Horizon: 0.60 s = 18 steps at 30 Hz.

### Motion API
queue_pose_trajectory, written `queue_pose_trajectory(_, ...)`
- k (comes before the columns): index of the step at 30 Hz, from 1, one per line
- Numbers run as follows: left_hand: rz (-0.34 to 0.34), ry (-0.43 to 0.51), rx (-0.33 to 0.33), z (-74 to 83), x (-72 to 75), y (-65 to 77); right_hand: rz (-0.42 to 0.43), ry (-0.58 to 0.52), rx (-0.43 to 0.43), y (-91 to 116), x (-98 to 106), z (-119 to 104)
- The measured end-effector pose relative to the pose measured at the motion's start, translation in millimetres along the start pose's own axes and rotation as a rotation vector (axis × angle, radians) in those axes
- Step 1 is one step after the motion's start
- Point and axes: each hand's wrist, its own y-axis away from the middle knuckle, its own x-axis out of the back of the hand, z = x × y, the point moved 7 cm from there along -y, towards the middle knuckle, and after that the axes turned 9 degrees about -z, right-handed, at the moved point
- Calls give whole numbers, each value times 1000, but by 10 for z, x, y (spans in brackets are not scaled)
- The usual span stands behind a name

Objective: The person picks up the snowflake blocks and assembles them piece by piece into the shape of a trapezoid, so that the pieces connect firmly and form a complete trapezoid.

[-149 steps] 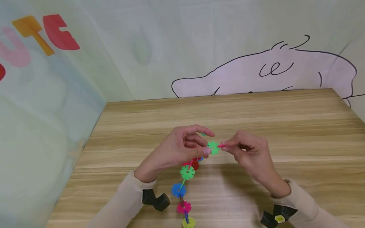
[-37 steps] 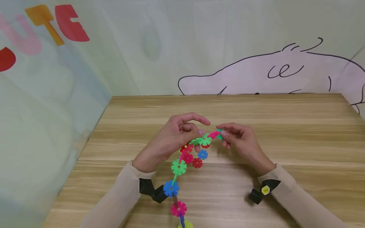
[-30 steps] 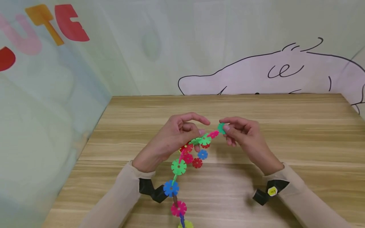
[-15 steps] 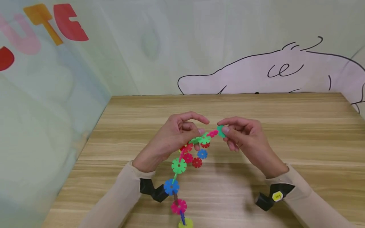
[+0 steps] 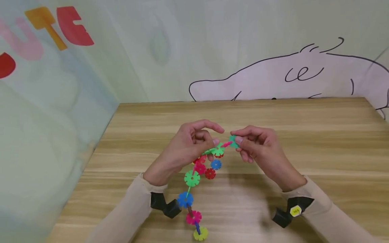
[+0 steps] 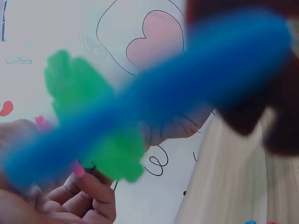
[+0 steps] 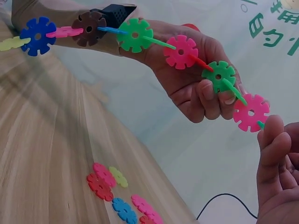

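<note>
Notched plastic snowflake discs are joined edge to edge in a chain that hangs from my left hand [image 5: 185,152]. My left thumb and fingers pinch a green disc [image 7: 218,77] close to the chain's end. The end piece is a pink disc [image 7: 251,113]. Between thumb and forefinger, my right hand [image 5: 262,145] pinches a teal disc [image 5: 233,141], its edge meeting the pink disc. Whether the slots are fully engaged I cannot tell. A blurred blue disc [image 6: 219,65] of the chain crosses the left wrist view. Lower links include a blue disc [image 5: 185,199] and a yellow disc [image 5: 200,233].
Loose discs lie on the wooden table [image 5: 319,162] beneath the hands, among them a red disc [image 7: 99,187] and a blue disc [image 7: 124,211]. A printed backdrop [image 5: 136,60] rises behind and to the left of the table.
Five seconds ago my right hand held the pink disc against the green one; now the pink sits on the chain. The teal disc drew slightly away, then came back against the pink. My left hand stays nearly still.
</note>
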Motion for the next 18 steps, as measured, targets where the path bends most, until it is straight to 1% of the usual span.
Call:
queue_pose_trajectory(4,-3,16,-5,-23,-15,-5,-14,-10,-14,-4,-15,8)
queue_pose_trajectory(7,-6,17,7,-47,-13,-5,-18,-19,-18,3,-27,28)
queue_pose_trajectory(15,21,0,77,-112,28,-20,-1,-50,-48,23,-51,53)
queue_pose_trajectory(18,27,4,96,-134,44,-41,9,-48,-45,-1,-56,42)
